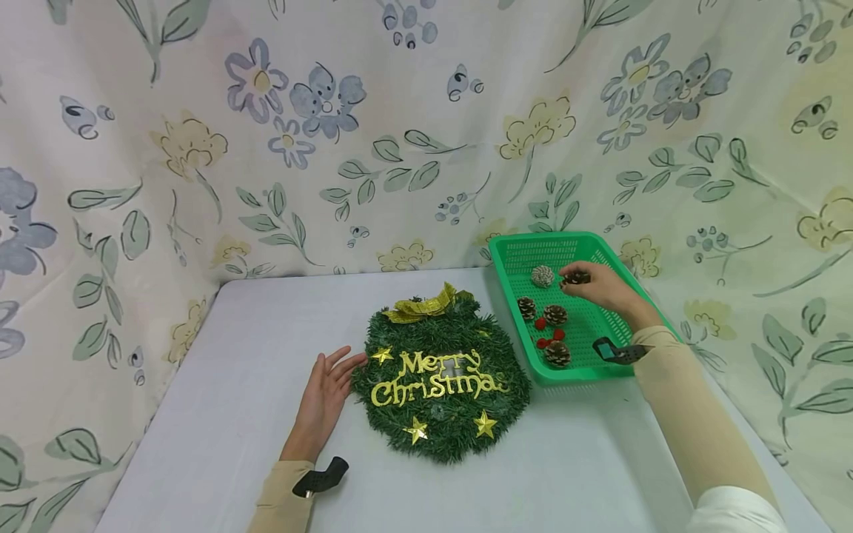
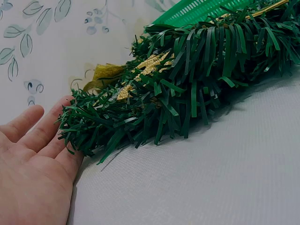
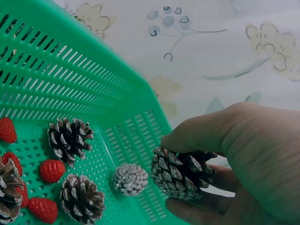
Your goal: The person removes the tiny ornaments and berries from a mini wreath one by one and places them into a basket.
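Note:
A green wreath (image 1: 440,326) lies on the white table, with gold "Merry Christmas" lettering (image 1: 436,385), gold stars (image 1: 485,424) and a gold bow (image 1: 426,305). My left hand (image 1: 326,396) touches the wreath's left edge, its fingers extended; in the left wrist view the fingertips meet the green strands. Above the green basket (image 1: 509,296), my right hand (image 1: 603,289) holds a brown pine cone (image 3: 180,173) between thumb and fingers. Inside the basket lie several brown pine cones (image 3: 82,199), one pale whitish cone (image 3: 130,179) and several red berries (image 3: 52,170).
The basket stands at the table's back right, close beside the wreath. A floral curtain (image 1: 400,133) hangs behind the table and along its sides. White table surface (image 1: 253,355) extends left of the wreath. Each wrist wears a black camera mount (image 1: 321,477).

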`<state>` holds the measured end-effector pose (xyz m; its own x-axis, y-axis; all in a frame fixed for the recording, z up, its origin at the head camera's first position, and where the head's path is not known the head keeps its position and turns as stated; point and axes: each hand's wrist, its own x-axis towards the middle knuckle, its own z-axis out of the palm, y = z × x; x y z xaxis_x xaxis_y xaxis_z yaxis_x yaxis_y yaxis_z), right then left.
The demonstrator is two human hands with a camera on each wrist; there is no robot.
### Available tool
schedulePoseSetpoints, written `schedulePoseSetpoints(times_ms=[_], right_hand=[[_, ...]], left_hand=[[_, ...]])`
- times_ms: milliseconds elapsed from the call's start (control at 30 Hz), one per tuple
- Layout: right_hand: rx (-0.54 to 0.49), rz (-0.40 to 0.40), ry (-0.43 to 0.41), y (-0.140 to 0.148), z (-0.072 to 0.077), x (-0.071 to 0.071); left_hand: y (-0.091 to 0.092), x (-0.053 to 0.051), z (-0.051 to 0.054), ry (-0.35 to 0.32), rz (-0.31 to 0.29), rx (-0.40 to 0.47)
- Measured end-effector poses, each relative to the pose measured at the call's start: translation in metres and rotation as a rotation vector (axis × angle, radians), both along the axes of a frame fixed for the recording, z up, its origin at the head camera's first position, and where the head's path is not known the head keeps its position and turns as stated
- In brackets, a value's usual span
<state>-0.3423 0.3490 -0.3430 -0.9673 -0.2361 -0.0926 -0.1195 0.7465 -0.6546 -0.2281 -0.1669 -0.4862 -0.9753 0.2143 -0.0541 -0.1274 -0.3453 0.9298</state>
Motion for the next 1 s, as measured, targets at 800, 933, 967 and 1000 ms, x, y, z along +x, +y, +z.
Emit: schedulePoseSetpoints(times_ms=[800,933,967,1000], right_hand=[[-0.023,-0.015,-0.042,0.0013,-0.0023,0.0014],[0.007,-0.012,-0.026,0.0018,-0.0005,0.0024],[0.005,-0.011,-0.028,0.0016,-0.0003,0.0026],[0.002,-0.009,-0.030,0.0016,-0.0002,0.0027]], left_hand=[[-0.0023,0.0003,-0.0006,-0.003,0.006,-0.004],[-0.0027,0.0000,-0.0008,0.001,0.002,-0.003],[-0.0027,-0.0002,-0.0009,0.003,0.002,-0.002],[-0.0027,-0.0004,-0.0009,0.002,0.001,-0.001]])
